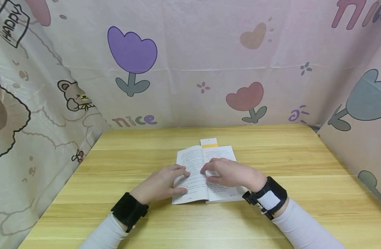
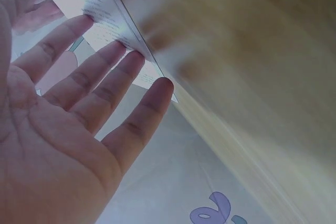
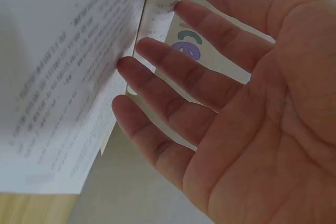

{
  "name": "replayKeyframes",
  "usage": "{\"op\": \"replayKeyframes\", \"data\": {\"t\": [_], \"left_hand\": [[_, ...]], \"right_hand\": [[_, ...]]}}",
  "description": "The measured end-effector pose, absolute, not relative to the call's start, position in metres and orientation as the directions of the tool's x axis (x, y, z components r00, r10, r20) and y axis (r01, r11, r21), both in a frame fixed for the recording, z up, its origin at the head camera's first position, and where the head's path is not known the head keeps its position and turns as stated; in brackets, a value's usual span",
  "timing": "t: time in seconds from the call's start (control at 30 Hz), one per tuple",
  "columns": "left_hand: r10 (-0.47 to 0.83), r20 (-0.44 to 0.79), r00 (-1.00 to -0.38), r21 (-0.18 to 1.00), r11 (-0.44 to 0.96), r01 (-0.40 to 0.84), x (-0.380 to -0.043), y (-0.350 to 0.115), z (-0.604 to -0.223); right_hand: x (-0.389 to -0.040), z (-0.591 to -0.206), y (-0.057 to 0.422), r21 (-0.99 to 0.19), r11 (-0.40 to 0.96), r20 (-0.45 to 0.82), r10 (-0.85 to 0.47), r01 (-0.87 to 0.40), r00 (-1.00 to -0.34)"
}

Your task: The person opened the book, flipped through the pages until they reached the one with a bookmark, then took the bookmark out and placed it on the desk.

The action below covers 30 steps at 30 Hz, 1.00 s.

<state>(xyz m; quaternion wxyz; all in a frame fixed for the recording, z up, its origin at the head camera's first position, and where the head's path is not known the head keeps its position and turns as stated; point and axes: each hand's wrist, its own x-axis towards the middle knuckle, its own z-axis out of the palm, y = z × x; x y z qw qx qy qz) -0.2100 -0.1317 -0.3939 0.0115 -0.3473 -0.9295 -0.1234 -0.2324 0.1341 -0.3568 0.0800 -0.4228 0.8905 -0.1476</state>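
Note:
An open book with printed pages lies on the wooden table, its spine running away from me. My left hand rests on the left page, fingertips and thumb touching the paper. In the left wrist view its fingers are extended against the page. Over the right page, my right hand lies with fingertips near the centre fold. The right wrist view shows those fingers nearly straight, with nothing gripped. A white card with a yellow band sticks out past the book's top edge.
The wooden table carries the book near its middle. A printed cloth with flowers and lettering hangs behind it and along both sides. Each wrist wears a black band.

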Motion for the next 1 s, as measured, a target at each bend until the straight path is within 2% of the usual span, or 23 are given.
{"op": "replayKeyframes", "data": {"t": [0.13, 0.43, 0.67, 1.0], "left_hand": [[0.642, 0.090, -0.761, 0.224, 0.732, 0.644, -0.210, -0.131, -0.394], [0.633, 0.066, -0.772, 0.207, 0.748, 0.631, -0.208, -0.129, -0.393], [0.629, 0.064, -0.775, 0.206, 0.751, 0.627, -0.206, -0.129, -0.392], [0.631, 0.071, -0.772, 0.206, 0.748, 0.631, -0.206, -0.130, -0.392]], "right_hand": [[-0.234, -0.352, 0.140, -0.345, 0.649, -0.052, -0.734, -0.677, -0.677], [-0.241, -0.337, 0.166, -0.297, 0.821, -0.156, -0.545, -0.487, -0.824], [-0.246, -0.330, 0.183, -0.222, 0.880, -0.210, -0.464, -0.420, -0.861], [-0.251, -0.333, 0.191, -0.227, 0.912, -0.259, -0.395, -0.342, -0.881]]}}
